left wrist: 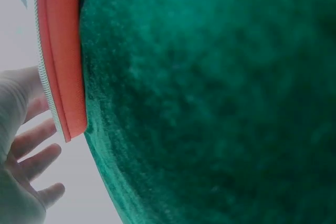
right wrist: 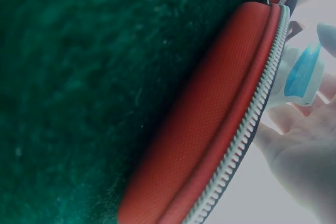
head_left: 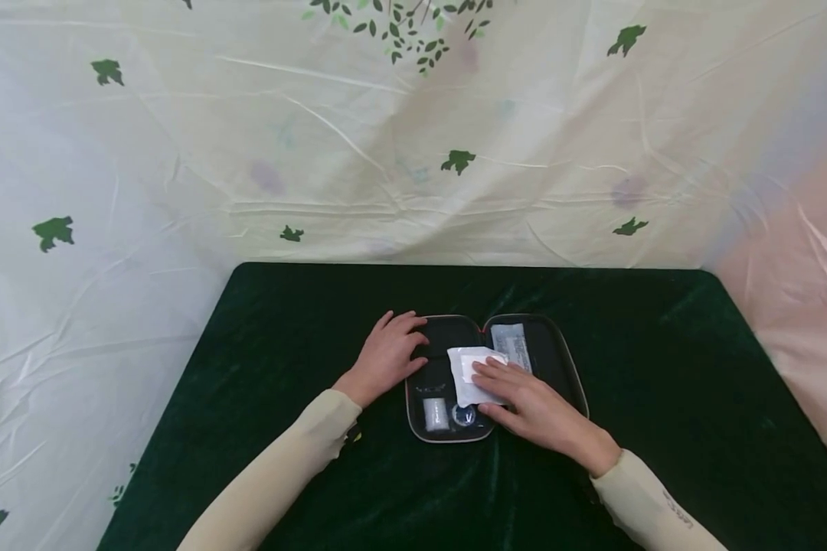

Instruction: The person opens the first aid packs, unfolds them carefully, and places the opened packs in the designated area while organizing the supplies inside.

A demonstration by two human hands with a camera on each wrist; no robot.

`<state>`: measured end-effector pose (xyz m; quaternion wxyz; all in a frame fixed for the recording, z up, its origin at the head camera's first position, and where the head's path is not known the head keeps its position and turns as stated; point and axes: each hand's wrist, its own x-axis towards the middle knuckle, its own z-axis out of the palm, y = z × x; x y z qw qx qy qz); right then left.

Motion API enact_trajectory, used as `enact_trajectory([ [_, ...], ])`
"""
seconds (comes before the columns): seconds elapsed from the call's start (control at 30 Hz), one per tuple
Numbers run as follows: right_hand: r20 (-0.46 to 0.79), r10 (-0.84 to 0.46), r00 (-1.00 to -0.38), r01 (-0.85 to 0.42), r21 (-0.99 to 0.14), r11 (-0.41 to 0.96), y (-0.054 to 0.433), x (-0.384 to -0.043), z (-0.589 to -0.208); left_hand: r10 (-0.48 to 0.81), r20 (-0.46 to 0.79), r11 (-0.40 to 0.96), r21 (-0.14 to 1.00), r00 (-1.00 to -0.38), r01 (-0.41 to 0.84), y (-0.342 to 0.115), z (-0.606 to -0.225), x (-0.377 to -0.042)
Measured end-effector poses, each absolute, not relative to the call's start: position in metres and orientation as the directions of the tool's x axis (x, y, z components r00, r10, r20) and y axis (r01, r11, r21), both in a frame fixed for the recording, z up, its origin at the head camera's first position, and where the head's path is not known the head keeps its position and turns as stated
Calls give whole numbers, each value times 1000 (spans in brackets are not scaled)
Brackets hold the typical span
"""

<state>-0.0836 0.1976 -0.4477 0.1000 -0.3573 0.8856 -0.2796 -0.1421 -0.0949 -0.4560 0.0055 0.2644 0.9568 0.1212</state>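
An opened zip case lies flat on the table, black inside and red outside. My left hand rests at its left edge, fingers spread over the rim. Flat fingers of my right hand lie on a white square packet near the middle of the case, over the hinge side. The thumb shows just below the packet's lower edge. Beneath, in the left half, are a small white roll in clear wrap and a round dark-blue item. A pale printed packet lies in the right half, partly covered.
A dark green velvet cloth covers the table. Pale fabric with green leaf and bird prints hangs behind it and at the sides. The red case wall and its zipper stand up from the cloth in the right wrist view.
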Motion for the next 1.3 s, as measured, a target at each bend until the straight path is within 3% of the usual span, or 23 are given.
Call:
enact_trajectory([
  [0.53, 1, -728, -686, -588, -590, 553, 187, -81, -448, 438, 59, 706, 596, -897, 383, -104, -466, -143],
  [0.9, -18, -780, -625, -624, -588, 514, 165, -84, -448, 433, 35, 691, 629, -901, 356, -103, -466, -145],
  [1.3, -17, -792, -611, -673, -517, 530, 153, -94, -447, 441, 54, 668, 646, -896, 369, -103, -464, -145],
])
